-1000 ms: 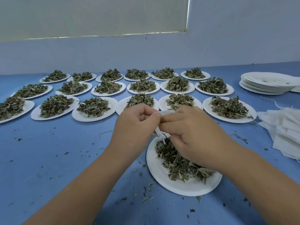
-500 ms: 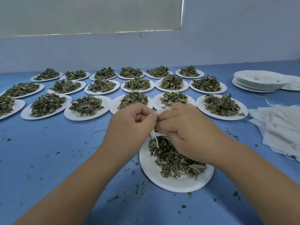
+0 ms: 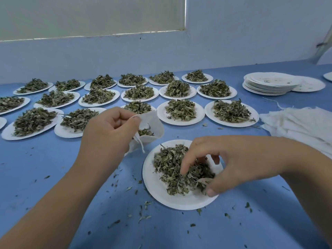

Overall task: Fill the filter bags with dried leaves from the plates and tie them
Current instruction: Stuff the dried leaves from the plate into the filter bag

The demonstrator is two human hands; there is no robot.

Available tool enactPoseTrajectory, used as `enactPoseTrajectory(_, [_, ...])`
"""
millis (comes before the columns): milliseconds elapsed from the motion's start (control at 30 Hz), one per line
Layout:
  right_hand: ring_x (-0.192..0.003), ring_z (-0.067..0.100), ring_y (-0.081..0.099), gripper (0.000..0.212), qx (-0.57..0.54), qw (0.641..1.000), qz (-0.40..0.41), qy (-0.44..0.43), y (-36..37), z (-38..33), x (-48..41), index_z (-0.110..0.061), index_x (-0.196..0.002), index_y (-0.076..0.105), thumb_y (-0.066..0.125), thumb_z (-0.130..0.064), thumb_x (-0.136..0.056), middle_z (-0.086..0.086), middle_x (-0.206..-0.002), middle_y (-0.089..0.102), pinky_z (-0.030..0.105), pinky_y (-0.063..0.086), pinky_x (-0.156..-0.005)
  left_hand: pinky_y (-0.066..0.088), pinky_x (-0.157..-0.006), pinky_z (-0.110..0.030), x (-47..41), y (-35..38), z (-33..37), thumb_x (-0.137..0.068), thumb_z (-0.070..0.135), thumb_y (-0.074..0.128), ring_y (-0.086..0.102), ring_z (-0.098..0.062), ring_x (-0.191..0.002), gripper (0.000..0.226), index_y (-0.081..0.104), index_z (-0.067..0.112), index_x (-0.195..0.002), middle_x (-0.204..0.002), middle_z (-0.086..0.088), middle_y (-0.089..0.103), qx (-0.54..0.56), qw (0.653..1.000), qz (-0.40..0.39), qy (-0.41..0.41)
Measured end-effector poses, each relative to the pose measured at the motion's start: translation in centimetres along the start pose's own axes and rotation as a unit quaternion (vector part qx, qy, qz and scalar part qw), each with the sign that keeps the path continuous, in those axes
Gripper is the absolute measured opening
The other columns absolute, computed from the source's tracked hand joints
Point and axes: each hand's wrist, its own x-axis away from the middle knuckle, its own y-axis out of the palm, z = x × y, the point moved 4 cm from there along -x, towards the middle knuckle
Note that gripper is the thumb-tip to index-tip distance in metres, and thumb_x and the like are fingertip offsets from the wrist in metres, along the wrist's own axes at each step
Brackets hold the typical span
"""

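Left hand (image 3: 107,133) pinches filter bag (image 3: 154,126) open, right hand (image 3: 233,162) clutches dried leaves (image 3: 170,166) - take small pinches, bag right by the plate (image 3: 158,193).

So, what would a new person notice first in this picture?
Probably the rows of plates heaped with dried leaves across the far side of the blue table. Nearer, the left hand holds an open filter bag with a few leaves inside, while the right hand gathers leaves from the nearest plate.
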Motion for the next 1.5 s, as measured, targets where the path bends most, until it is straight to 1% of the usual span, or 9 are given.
enactPoseTrajectory(167, [-0.1, -0.013, 0.042, 0.054, 0.066, 0.997, 0.006, 0.034, 0.6, 0.1, -0.1, -0.065, -0.11, 0.047, 0.078, -0.04, -0.074, -0.035, -0.107, 0.04, 0.022, 0.039, -0.081, 0.036, -0.046, -0.031, 0.3, 0.2, 0.4, -0.084, 0.031, 0.065, 0.038, -0.01, -0.042, 0.01, 0.068, 0.03, -0.074, -0.045, 0.01, 0.045, -0.026, 0.999, 0.009, 0.017])
enactPoseTrajectory(333, [-0.093, -0.009, 0.048, 0.046, 0.082, 0.993, 0.06, 0.054, 0.9, -0.1, -0.4, -0.06, -0.109, 0.051, 0.075, -0.042, -0.075, -0.03, -0.1, 0.044, 0.031, 0.048, -0.086, 0.037, -0.042, -0.016, 0.8, 1.0, 0.7, -0.088, 0.022, 0.064, 0.043, -0.007, -0.044, 0.02, 0.066, 0.029, -0.07, -0.052, 0.001, 0.054, -0.067, 0.997, 0.014, 0.039])
enactPoseTrajectory(633, [-0.082, -0.002, 0.055, 0.022, 0.091, 0.988, 0.118, 0.033, 1.0, -0.1, -1.0, -0.047, -0.101, 0.064, 0.07, -0.037, -0.081, -0.019, -0.092, 0.057, 0.027, 0.051, -0.075, 0.034, -0.046, -0.014, 1.6, 1.8, 0.8, -0.085, 0.017, 0.065, 0.04, -0.004, -0.049, 0.019, 0.064, 0.03, -0.071, -0.06, -0.002, 0.053, -0.111, 0.991, -0.002, 0.071])
enactPoseTrajectory(867, [-0.067, -0.005, 0.055, 0.017, 0.007, 0.987, 0.162, 0.016, -0.1, 0.2, -0.5, -0.041, -0.092, 0.068, 0.072, -0.032, -0.078, -0.025, -0.079, 0.06, 0.009, 0.042, -0.06, 0.032, -0.046, -0.012, 1.7, 1.7, 1.2, -0.086, 0.013, 0.064, 0.039, -0.005, -0.05, 0.018, 0.064, 0.025, -0.071, -0.061, -0.003, 0.052, -0.121, 0.989, 0.005, 0.087])
enactPoseTrajectory(1033, [-0.067, 0.009, 0.059, 0.015, -0.13, 0.969, 0.205, -0.046, -1.3, -0.3, -0.1, -0.031, -0.09, 0.072, 0.075, -0.021, -0.079, -0.007, -0.076, 0.065, 0.025, 0.051, -0.066, 0.032, -0.048, -0.015, 1.9, 2.0, 1.4, -0.085, 0.009, 0.064, 0.039, -0.007, -0.051, 0.018, 0.065, 0.021, -0.073, -0.061, -0.001, 0.052, -0.13, 0.987, -0.002, 0.093])
enactPoseTrajectory(1133, [-0.066, 0.006, 0.056, 0.017, -0.174, 0.951, 0.246, -0.068, -1.5, -0.6, 0.0, -0.032, -0.089, 0.072, 0.076, -0.02, -0.078, -0.011, -0.071, 0.058, 0.022, 0.05, -0.066, 0.032, -0.047, -0.016, 2.0, 2.3, 1.5, -0.085, 0.009, 0.063, 0.039, -0.008, -0.05, 0.016, 0.066, 0.019, -0.073, -0.061, -0.004, 0.052, -0.135, 0.986, -0.015, 0.094])
enactPoseTrajectory(1300, [-0.062, 0.006, 0.054, 0.016, -0.164, 0.932, 0.315, -0.069, -0.8, -1.5, -0.8, -0.031, -0.088, 0.072, 0.075, -0.022, -0.075, -0.012, -0.066, 0.057, 0.024, 0.05, -0.063, 0.032, -0.045, -0.019, 2.3, 2.8, 1.7, -0.085, 0.007, 0.063, 0.04, -0.014, -0.048, 0.018, 0.066, 0.019, -0.073, -0.058, -0.006, 0.051, -0.138, 0.984, -0.026, 0.106])
enactPoseTrajectory(1400, [-0.065, 0.015, 0.059, 0.016, -0.173, 0.925, 0.335, -0.042, -0.4, -1.5, -1.5, -0.03, -0.088, 0.071, 0.076, -0.025, -0.074, -0.006, -0.072, 0.064, 0.029, 0.053, -0.065, 0.031, -0.045, -0.017, 2.4, 3.0, 1.7, -0.085, 0.008, 0.063, 0.037, -0.008, -0.047, 0.016, 0.066, 0.019, -0.073, -0.056, -0.005, 0.05, -0.134, 0.985, -0.032, 0.108])
enactPoseTrajectory(1500, [-0.061, 0.003, 0.056, 0.024, -0.154, 0.92, 0.36, -0.004, 0.0, -1.4, -1.7, -0.032, -0.089, 0.064, 0.079, -0.028, -0.071, -0.01, -0.077, 0.064, 0.021, 0.049, -0.061, 0.031, -0.046, -0.015, 2.5, 3.3, 1.8, -0.084, 0.009, 0.064, 0.038, -0.007, -0.047, 0.016, 0.065, 0.02, -0.072, -0.055, -0.005, 0.05, -0.135, 0.984, -0.041, 0.11])
